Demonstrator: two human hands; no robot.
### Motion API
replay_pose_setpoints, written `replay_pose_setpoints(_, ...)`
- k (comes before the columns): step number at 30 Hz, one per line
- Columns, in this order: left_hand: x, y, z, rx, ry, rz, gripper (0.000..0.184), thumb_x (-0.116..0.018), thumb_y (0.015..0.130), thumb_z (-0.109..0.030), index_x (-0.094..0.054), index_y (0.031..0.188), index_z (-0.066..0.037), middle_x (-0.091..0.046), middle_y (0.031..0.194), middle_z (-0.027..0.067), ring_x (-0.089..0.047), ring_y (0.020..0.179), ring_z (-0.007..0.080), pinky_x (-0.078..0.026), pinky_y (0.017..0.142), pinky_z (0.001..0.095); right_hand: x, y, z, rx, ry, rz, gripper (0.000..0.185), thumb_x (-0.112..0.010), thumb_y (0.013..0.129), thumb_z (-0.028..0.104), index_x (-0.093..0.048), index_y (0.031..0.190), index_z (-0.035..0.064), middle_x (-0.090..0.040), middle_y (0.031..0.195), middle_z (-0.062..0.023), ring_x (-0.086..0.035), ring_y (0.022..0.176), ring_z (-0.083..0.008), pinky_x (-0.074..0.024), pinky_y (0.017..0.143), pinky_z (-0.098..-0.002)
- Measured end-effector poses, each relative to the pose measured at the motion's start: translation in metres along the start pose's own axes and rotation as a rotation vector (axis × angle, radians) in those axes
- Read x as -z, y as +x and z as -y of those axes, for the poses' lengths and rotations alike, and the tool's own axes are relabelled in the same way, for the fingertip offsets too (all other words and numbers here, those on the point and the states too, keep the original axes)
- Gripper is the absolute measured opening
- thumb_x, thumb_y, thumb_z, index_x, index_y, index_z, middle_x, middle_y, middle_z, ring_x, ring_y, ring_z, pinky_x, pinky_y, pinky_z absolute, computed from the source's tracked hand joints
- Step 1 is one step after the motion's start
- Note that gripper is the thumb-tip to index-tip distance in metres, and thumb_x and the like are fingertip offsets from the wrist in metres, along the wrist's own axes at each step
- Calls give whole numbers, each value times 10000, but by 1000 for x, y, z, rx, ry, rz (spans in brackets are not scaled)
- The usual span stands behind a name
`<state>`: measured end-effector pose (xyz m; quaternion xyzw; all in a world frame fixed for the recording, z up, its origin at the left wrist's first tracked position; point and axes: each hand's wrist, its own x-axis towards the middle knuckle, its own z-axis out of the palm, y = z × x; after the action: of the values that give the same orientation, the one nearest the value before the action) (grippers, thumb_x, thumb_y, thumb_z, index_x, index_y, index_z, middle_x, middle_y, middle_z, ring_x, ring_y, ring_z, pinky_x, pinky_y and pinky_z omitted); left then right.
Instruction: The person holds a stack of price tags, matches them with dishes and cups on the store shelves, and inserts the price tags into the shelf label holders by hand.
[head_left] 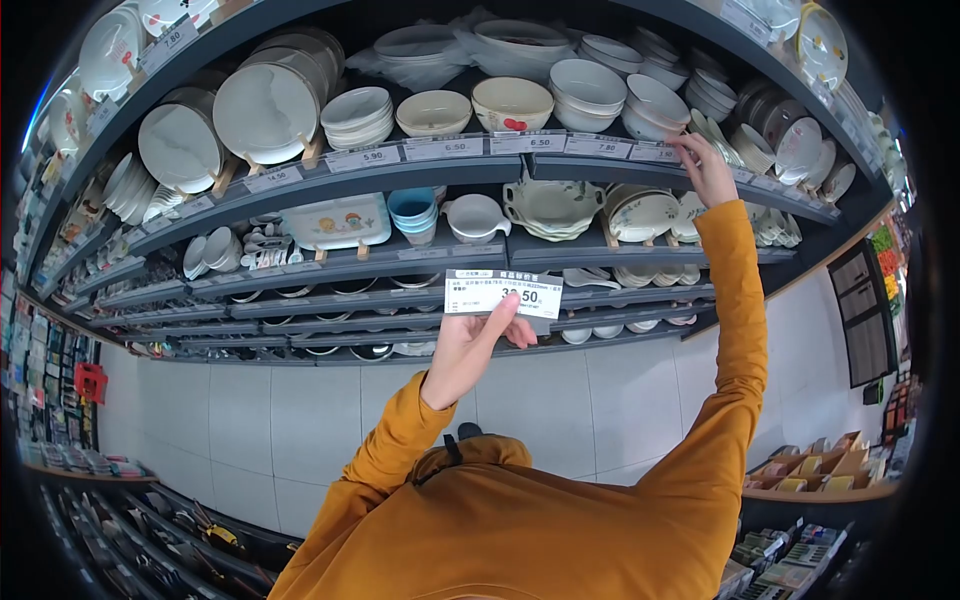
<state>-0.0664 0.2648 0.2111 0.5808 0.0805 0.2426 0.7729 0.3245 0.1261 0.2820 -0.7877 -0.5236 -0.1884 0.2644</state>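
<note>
Between thumb and fingers, my left hand [468,352] holds a white price tag [478,298] out in front of the lower shelves. Its printed face is toward me and reads a price ending in .50, partly covered by my thumb. A greyish edge shows behind the tag, too little to name. My right hand [708,168] reaches up to the upper shelf's front edge. Its bent fingertips touch the price strip beside a small shelf label [653,153], below a stack of white bowls [655,105]. What those fingertips pinch, if anything, is hidden.
Plates [265,112], cream bowls [512,103] and more bowls crowd the upper shelf. Below stand blue cups [413,210], a rectangular tray [337,222] and patterned dishes [556,206]. Tiled floor [300,400] lies beneath. Low display racks [800,530] are behind me on both sides.
</note>
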Motion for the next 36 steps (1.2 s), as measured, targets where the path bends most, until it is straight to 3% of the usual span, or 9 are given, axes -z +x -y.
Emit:
replay_pose_setpoints(7,3,-10,-2,3,-23,4,213,-492,968,-163,-572,995,34,-632,762,93,-609,679,135,-489,615,257,2,-2,-5,33,-68,20,165,-539,884,104,-628,1020,79,-590,932,-84,-609,744,-265,-478,678,-346)
replay_pose_setpoints(10,4,-16,-4,11,-31,9,211,-495,967,-159,-569,1002,35,-630,762,91,-608,679,133,-489,616,257,4,-6,17,-11,-94,-100,164,-538,888,114,-638,1014,86,-594,940,-75,-607,738,-258,-481,679,-348)
replay_pose_setpoints(14,8,-26,-10,-19,-32,-11,200,-508,961,-152,-570,998,34,-627,766,83,-605,673,127,-489,615,255,11,-21,73,-66,63,-108,182,-546,902,112,-618,1055,44,-617,944,-63,-600,724,-166,-472,660,-276)
replay_pose_setpoints(15,8,-29,-11,-26,-36,-30,197,-512,959,-150,-571,994,34,-627,767,81,-604,670,126,-490,614,254,5,-29,91,-75,206,-100,194,-546,918,132,-619,1067,31,-641,869,-52,-579,722,-101,-464,659,-239)
replay_pose_setpoints(19,12,-42,-18,-68,-47,-55,195,-529,951,-148,-585,975,37,-629,783,77,-604,653,121,-491,605,245,4,-69,202,-185,867,239,238,-505,952,185,-624,1041,-2,-596,765,-18,-539,723,-77,-447,684,-211)
replay_pose_setpoints(21,20,-52,-17,-66,-30,-53,197,-538,947,-147,-591,985,39,-631,792,77,-605,660,117,-493,608,242,-3,-89,243,-213,1037,398,238,-543,927,189,-617,1066,11,-601,835,-18,-543,751,-72,-451,702,-217)
replay_pose_setpoints(24,37,-72,-19,-81,-26,-53,200,-550,940,-139,-598,1003,44,-636,802,75,-607,670,110,-495,617,235,-11,-105,299,-91,916,471,285,-677,830,118,-614,1084,6,-618,871,-34,-563,787,-77,-468,692,-211)
replay_pose_setpoints(29,78,-131,-31,-25,-22,-61,195,-547,938,-118,-596,1035,44,-643,846,77,-613,710,112,-496,637,242,-44,-136,369,-273,1058,453,203,-669,850,130,-574,970,-3,-616,839,-34,-579,717,-54,-471,650,-199)
replay_pose_setpoints(36,149,-222,-24,64,16,-74,194,-538,939,-108,-588,1049,43,-645,886,84,-618,744,120,-497,654,252,-94,-186,452,-370,1128,585,168,-715,810,107,-613,905,13,-640,831,-22,-589,778,-53,-470,667,-189)
